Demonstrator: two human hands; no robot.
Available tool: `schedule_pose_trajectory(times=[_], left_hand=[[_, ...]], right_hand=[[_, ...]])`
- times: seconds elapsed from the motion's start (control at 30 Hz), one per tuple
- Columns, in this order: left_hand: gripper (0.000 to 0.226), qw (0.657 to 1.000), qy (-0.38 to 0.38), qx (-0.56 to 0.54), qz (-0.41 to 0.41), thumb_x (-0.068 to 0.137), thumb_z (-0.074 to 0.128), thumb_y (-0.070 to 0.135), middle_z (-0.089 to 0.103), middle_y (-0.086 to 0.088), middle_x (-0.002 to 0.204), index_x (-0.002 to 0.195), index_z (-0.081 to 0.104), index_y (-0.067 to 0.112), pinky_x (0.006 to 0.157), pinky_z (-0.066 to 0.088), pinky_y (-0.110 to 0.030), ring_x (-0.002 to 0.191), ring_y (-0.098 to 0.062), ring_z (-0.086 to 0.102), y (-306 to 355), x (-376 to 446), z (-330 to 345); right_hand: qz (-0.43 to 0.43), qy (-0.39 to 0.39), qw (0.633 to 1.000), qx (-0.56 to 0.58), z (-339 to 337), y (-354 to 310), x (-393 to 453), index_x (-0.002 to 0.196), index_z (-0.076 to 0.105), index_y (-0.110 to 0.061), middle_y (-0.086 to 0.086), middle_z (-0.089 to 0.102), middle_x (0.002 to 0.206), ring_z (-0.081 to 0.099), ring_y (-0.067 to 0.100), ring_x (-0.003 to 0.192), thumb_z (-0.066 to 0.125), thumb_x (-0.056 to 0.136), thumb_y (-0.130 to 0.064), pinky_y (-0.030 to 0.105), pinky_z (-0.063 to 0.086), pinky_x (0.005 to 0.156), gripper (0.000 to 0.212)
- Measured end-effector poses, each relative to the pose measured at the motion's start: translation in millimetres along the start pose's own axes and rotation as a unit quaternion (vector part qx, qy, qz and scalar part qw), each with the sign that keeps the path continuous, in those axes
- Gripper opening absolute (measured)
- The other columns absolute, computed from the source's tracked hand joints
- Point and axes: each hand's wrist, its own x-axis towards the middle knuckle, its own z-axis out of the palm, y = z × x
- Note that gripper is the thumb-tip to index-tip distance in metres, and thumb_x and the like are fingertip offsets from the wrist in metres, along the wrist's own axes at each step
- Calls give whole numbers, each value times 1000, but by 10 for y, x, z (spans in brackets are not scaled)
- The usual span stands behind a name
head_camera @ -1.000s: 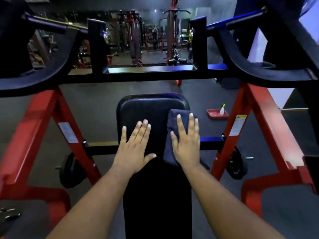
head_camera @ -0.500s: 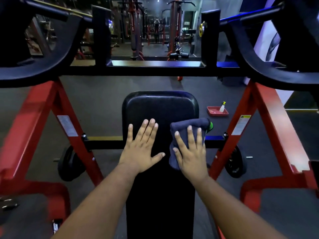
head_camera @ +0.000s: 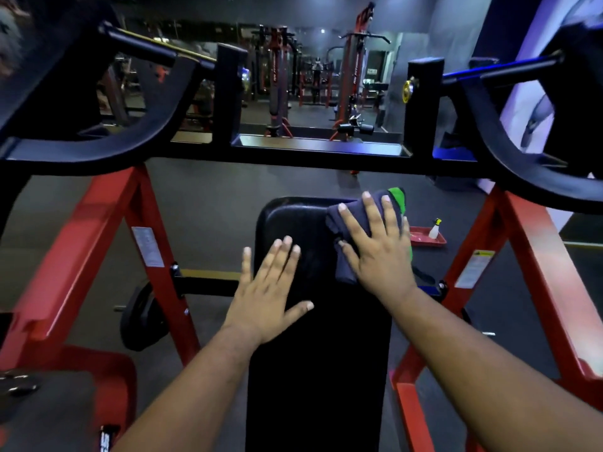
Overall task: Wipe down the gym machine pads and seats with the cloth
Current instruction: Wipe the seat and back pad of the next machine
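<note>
Fingers of your right hand lie straight, pressing the cloth flat at the pad's far right corner. Left hand spread flat, bracing. Pad's long axis runs toward you; unwiped length lies nearer.

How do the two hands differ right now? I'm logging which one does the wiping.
The right hand presses the dark cloth under it; the left hand lies bare on the black pad.
The right hand sits at the pad's top right corner; the left hand sits lower, on its left edge.
The left hand's little finger hangs off the pad's side; the right hand's fingers lie on cloth.
Both are flat, fingers straight and spread.
</note>
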Motion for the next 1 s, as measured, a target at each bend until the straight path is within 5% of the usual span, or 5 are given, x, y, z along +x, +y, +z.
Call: schedule_pose_trajectory(times=[0.27, 0.4, 0.57, 0.87, 1.0], left_hand=[[89, 1000, -12, 27, -8, 92, 40, 71, 42, -15, 158, 149, 46, 2, 119, 5, -66, 155, -26, 12, -69, 45, 109], [98, 1000, -10, 20, -16, 90, 35, 73, 1, -9, 171, 161, 15, 8, 122, 0, -65, 158, -21, -2, -93, 25, 108], [101, 998, -59, 5, -29, 91, 23, 76, -39, 2, 162, 152, -36, 20, 120, -16, -62, 151, -15, -32, -50, 26, 64], [101, 997, -77, -3, -30, 90, 18, 77, -42, 1, 160, 152, -36, 18, 119, -17, -64, 148, -16, -37, -71, 61, 19], [100, 994, -99, 11, -35, 93, 17, 77, -47, 1, 157, 145, -45, 20, 117, -22, -63, 146, -16, -41, -34, 49, -15]], right_hand=[[-178, -100, 978, 40, -180, -949, 1147, 150, 39, -46, -6, 49, 150, 56, 28, 125, 40, 96, -52, 47, 48, 94, 54], [-207, -104, 971, 63, -210, -540, 1031, 150, 42, -43, -1, 50, 148, 53, 31, 126, 48, 94, -53, 45, 51, 89, 57], [-49, -27, 998, 33, -153, 2, 427, 149, 47, -38, 6, 50, 150, 46, 34, 134, 50, 89, -48, 51, 45, 100, 61], [-117, -39, 992, 6, -92, -447, 655, 150, 46, -41, 2, 50, 152, 46, 30, 137, 49, 93, -51, 51, 39, 103, 57], [40, 33, 998, 30, 26, 10, -35, 150, 49, -35, 8, 40, 160, 36, 35, 146, 58, 90, -39, 51, 40, 107, 60]])
